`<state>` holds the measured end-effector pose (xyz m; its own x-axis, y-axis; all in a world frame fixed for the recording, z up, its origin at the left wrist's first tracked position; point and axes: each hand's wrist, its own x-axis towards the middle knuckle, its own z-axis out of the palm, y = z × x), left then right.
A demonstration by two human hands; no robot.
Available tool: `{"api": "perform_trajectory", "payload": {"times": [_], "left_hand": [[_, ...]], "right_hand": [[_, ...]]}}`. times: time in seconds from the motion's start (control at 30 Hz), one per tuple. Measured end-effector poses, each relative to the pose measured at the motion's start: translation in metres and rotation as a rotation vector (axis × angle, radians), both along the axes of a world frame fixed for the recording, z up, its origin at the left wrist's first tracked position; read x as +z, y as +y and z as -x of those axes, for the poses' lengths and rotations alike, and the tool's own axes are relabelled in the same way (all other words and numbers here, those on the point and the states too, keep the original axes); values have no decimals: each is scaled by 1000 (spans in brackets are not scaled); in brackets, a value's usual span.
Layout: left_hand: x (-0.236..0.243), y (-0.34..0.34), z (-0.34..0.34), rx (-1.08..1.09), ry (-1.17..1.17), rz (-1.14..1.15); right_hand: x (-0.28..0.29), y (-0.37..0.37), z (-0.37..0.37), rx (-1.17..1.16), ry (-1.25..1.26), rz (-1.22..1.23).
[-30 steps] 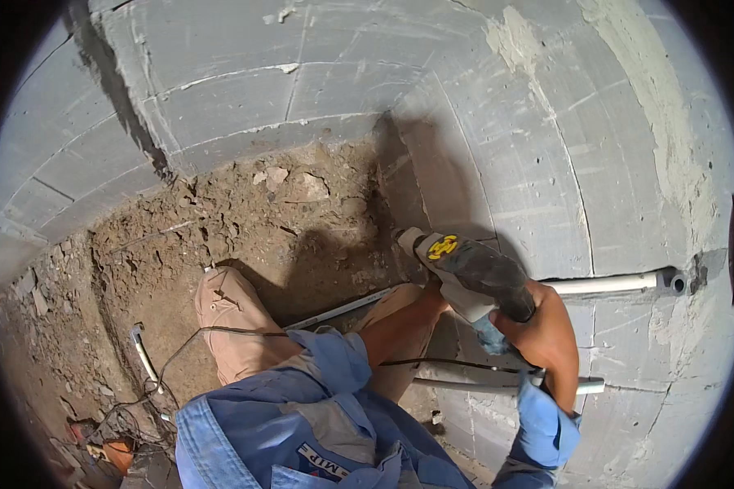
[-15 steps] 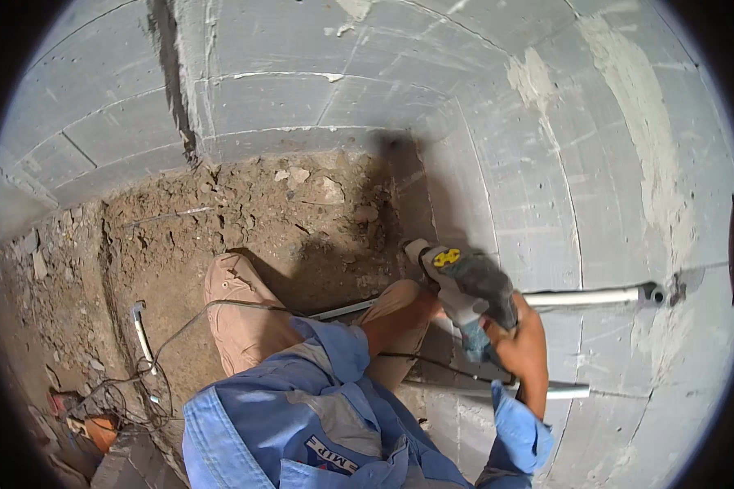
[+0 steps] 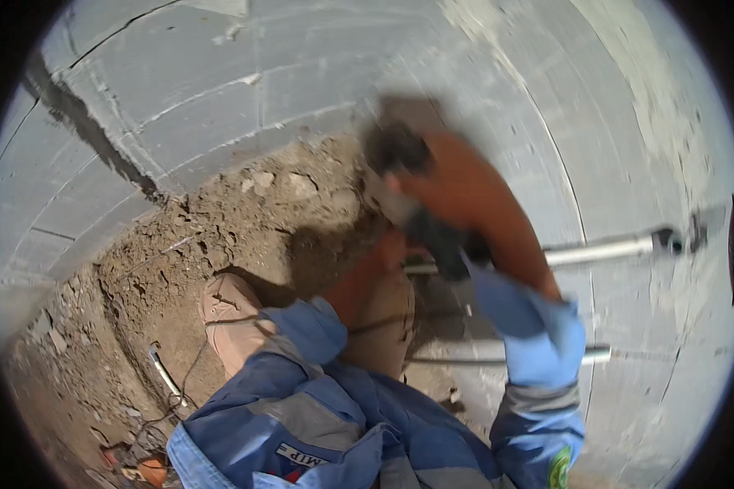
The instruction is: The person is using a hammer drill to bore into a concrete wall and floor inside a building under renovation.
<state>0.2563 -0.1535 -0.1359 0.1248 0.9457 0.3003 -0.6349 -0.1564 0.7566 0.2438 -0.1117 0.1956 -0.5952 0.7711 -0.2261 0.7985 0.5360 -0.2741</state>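
1. Blur smears the middle of the view, so the right hand (image 3: pixel 400 163) and whatever it grips show only as a dark, streaked shape against the grey block wall (image 3: pixel 220 106).
2. A dark power tool (image 3: pixel 440 240) appears below the right forearm, just above the upper pipe; its outline is too smeared to tell which way it points or how it is held.
3. Whether the right hand's fingers are closed round the tool cannot be told; the hand's shape dissolves into the blur.
4. The left hand (image 3: pixel 387 248) is mostly hidden behind the tool and the bent knee (image 3: pixel 379 318); only a reddish patch of it shows, and its grip cannot be made out.
5. Two light pipes run along the wall on the right: the upper pipe (image 3: pixel 603 251) ends at a dark fitting, the lower pipe (image 3: pixel 465 352) is partly covered by the blue sleeve (image 3: pixel 530 334).
6. A tan boot (image 3: pixel 228 314) rests on loose brown dirt (image 3: pixel 179 253) at the foot of the wall, with a thin cable (image 3: pixel 192 367) trailing past it.
7. Small tools at the lower left edge are cut off by the dark rim and cannot be identified.
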Motion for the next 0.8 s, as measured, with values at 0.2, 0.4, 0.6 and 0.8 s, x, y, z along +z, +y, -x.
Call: {"api": "perform_trajectory", "payload": {"times": [0.2, 0.4, 0.6, 0.8], "left_hand": [[16, 3, 11, -260, -328, 191], [57, -25, 23, -235, -175, -17], [125, -153, -109, -431, -148, 247], [93, -130, -167, -250, -71, 289]], "right_hand": [[-9, -11, 44, -36, -31, -7], [-6, -156, -85, -20, -50, 86], [94, -233, -152, -374, 258, 22], [101, -221, -162, -407, 156, -24]]}}
